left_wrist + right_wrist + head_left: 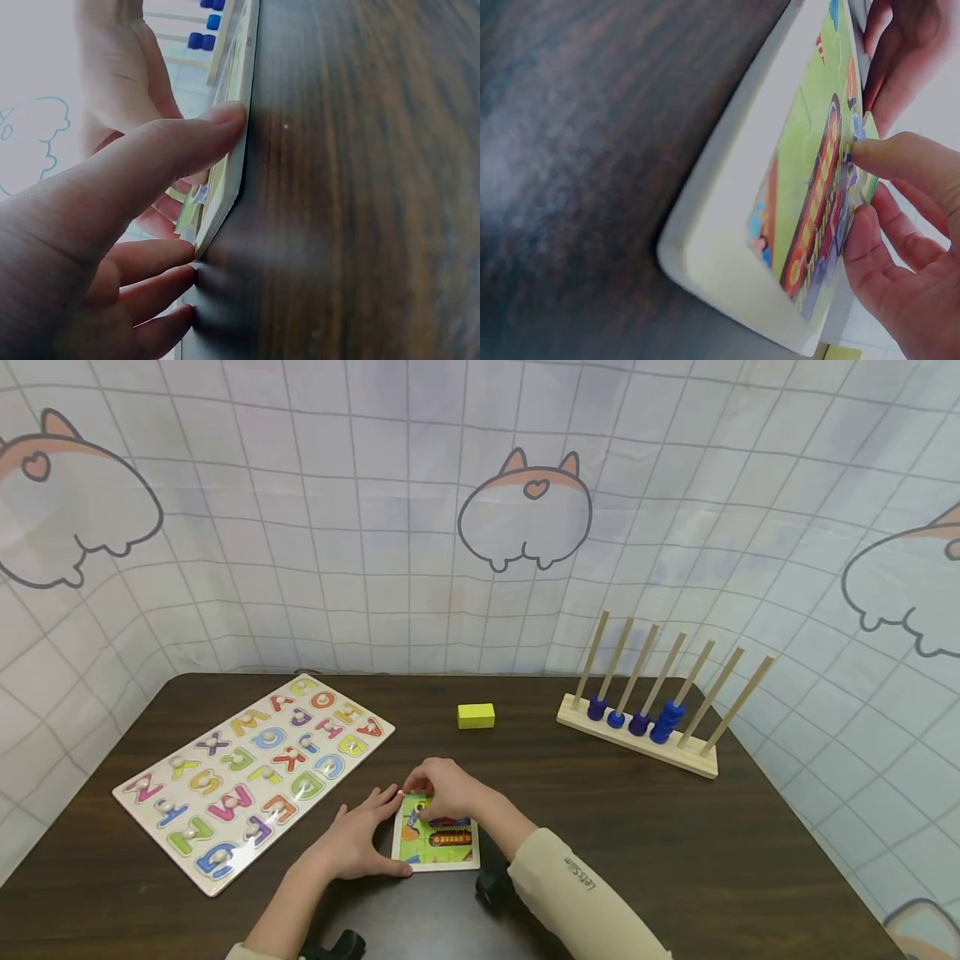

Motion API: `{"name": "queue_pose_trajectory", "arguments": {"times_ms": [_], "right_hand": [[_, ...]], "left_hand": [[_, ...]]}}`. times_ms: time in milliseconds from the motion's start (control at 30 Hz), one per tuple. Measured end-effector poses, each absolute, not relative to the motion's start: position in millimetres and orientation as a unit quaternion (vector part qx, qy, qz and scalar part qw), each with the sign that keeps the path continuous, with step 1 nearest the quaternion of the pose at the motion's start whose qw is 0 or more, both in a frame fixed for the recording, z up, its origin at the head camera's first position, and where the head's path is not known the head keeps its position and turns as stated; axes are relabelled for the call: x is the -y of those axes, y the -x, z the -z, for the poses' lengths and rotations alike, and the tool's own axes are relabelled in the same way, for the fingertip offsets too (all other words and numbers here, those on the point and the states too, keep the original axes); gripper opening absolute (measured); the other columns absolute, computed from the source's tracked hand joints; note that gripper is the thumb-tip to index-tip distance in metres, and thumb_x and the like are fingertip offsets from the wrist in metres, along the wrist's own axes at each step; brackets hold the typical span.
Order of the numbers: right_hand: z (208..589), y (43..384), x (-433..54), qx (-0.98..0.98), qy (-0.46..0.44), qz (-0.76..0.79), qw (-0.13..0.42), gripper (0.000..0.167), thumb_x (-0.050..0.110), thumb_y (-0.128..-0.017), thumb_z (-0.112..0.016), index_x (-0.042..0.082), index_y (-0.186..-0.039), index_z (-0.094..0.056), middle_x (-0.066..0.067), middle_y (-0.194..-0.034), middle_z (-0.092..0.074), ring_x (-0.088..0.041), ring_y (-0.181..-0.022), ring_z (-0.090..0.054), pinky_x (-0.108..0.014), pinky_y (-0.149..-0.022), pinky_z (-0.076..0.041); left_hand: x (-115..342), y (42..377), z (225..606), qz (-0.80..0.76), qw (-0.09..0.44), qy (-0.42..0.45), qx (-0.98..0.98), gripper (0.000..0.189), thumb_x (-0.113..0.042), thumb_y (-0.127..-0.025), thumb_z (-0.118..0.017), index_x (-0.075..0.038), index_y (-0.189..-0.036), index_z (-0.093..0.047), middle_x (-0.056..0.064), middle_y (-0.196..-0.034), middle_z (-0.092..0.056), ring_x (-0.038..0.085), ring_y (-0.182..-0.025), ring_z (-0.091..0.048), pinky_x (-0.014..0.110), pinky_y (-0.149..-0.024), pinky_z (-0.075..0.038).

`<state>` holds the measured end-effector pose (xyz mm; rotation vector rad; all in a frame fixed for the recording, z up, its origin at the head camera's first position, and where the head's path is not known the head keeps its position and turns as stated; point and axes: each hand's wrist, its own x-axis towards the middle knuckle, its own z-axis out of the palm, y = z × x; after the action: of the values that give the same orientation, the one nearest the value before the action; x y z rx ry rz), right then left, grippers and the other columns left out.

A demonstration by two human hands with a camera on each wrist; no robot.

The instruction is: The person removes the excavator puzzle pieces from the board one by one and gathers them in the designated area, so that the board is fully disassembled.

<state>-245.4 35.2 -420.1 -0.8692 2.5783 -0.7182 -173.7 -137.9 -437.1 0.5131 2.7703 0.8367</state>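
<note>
A small framed jigsaw puzzle [452, 852] with a green picture and an orange-tracked vehicle lies on the table. My left hand [361, 839] rests at its left side, thumb on the near corner and fingertips by the far corner. The fingers of that hand are spread and nearly straight along the pale frame [241, 154]. Over the puzzle's far left part, my right hand [447, 787] pinches a green-edged puzzle piece [869, 185] between thumb and fingers. The piece stands tilted up from the picture in the right wrist view, partly hidden by the fingers.
A letter peg board [247, 768] lies to the left on the dark table [600, 827]. Beyond the puzzle sits a yellow block [476, 717]. At the back right stands a wooden peg rack [637, 739] with blue and purple beads. A patterned cloth [375, 568] hangs behind.
</note>
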Motion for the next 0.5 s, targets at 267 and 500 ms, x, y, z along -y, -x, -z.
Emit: {"name": "queue_pose_trajectory", "arguments": {"times_ms": [267, 500], "right_hand": [[422.1, 246.4, -35.5, -0.903, 0.306, 0.260, 0.154, 0.031, 0.013, -0.073, -0.078, 0.013, -0.102, -0.069, 0.007, -0.089, -0.060, -0.007, -0.082, -0.051, -0.018, -0.074, -0.044], [423.0, 245.3, -35.5, -0.904, 0.304, 0.261, 0.149, 0.033, 0.014, -0.071, -0.079, 0.010, -0.103, -0.069, 0.006, -0.090, -0.062, -0.006, -0.081, -0.053, -0.017, -0.072, -0.046]], "left_hand": [[138.9, 172.2, 435.3, -0.277, 0.102, -0.172, -0.940, 0.100, -0.049, -0.060, -0.081, -0.002, -0.138, -0.039, 0.016, -0.145, -0.030, 0.039, -0.134, -0.019, 0.068, -0.098, -0.007], [139.1, 171.8, 435.3, -0.282, 0.099, -0.180, -0.937, 0.100, -0.047, -0.061, -0.081, -0.001, -0.138, -0.039, 0.017, -0.145, -0.030, 0.039, -0.134, -0.020, 0.070, -0.097, -0.008]]}}
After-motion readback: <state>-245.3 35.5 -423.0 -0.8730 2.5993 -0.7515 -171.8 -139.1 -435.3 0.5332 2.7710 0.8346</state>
